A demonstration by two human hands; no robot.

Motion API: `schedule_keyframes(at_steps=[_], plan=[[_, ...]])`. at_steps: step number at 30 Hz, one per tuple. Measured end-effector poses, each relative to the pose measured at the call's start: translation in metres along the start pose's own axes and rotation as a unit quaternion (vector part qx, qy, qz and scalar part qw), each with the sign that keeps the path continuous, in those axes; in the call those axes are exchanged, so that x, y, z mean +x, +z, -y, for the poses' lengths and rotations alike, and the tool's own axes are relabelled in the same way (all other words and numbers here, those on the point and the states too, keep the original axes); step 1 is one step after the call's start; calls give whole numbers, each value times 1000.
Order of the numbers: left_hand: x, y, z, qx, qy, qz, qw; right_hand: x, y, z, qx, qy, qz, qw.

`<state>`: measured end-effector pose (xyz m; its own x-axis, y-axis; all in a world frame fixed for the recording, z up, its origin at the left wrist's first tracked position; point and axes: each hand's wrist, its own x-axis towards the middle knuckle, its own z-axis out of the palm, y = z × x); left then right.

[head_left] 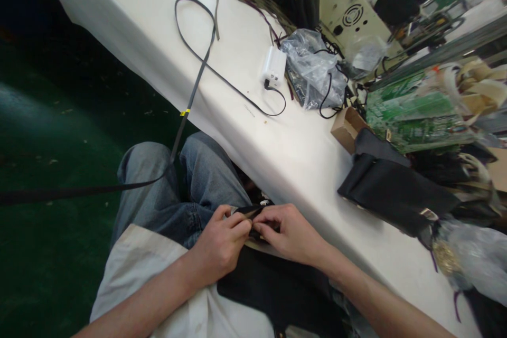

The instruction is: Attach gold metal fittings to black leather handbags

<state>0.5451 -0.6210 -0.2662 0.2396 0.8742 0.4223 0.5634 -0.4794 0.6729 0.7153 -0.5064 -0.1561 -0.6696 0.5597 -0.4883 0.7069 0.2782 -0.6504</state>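
while both hands meet over the lap, the black item [277, 285] lies across the person's thighs and white shirt [138, 269], right beside the table edge, its open edge up at the fingertips. left hand [224, 243]: fingers curled and bunched together, gripping at that edge. right hand [291, 232]: thumb and index tips pinched together at the same spot, other fingers bent, fingertips of both hands touching or nearly so. exact bit between the tips is too small to make out, can't tell.

white table [245, 111] runs diagonally past the knees. on it: white power bank [274, 66] with a flat black cable [194, 84] plugged in; cable loops on the table, then drops over the edge and across the jeans [214, 169], yellow tag [185, 112] on it. clear plastic bag [312, 66] just beside the power bank. small open cardboard box [348, 129] near a black bag [396, 193] with a metal clasp. loose olive strips [261, 2] along the far side, next to a beige machine housing [352, 10].
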Motion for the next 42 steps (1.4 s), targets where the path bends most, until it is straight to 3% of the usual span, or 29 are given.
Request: schedule_keyframes(at_steps=[6,18,31,36,42], plan=[[0,3,0,6,13,-5,1000,9,-3,-4,11,27,27,999],[-1,2,0,-8,-1,0,1000,1,-1,-3,2,-23,2,1000],[-1,4,-1,-12,-8,-2,1000,-3,-5,-4,33,-55,22,998],[2,1,-2,-9,-1,-3,1000,-2,-3,-7,32,-8,9,999],[4,3,-2,-1,11,-2,1000,7,-3,-19,57,52,54,996]])
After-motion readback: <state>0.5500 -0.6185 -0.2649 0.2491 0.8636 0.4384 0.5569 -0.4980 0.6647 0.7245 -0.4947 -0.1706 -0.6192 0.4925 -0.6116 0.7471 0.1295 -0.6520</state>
